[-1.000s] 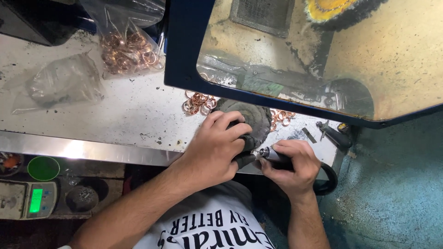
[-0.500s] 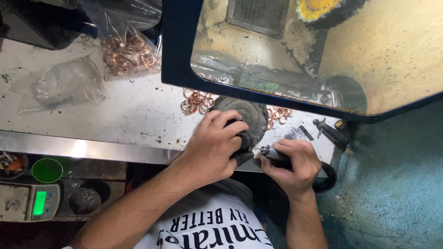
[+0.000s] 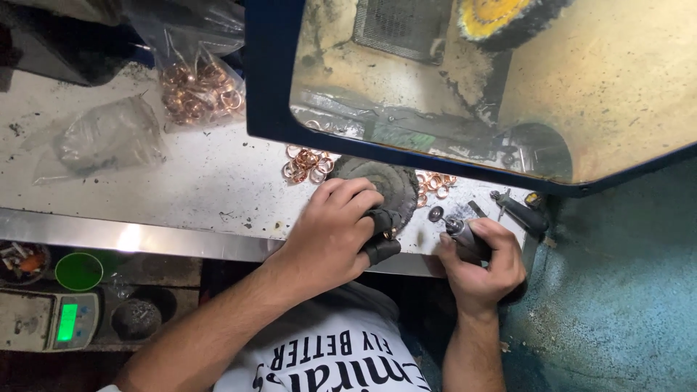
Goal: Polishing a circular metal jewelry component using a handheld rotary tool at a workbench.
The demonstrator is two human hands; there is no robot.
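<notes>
Fingers [image 3: 377,221] beside bench edge [image 3: 181,243]

Room to our left, crowded ahead

Bare tabletop [image 3: 181,181] lies left; copper rings [image 3: 308,164] and the blue-framed shield [image 3: 270,94] block us ahead.

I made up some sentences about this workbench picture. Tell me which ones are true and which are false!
1. The right hand grips a small rotary tool. True.
2. The left hand holds a hammer. False: its black-covered fingertips pinch a small ring against a dark round pad.
3. Copper rings lie loose on the bench. True.
4. The plastic bag holds blue beads. False: copper-coloured rings.
5. The scale's screen glows red. False: green.
</notes>
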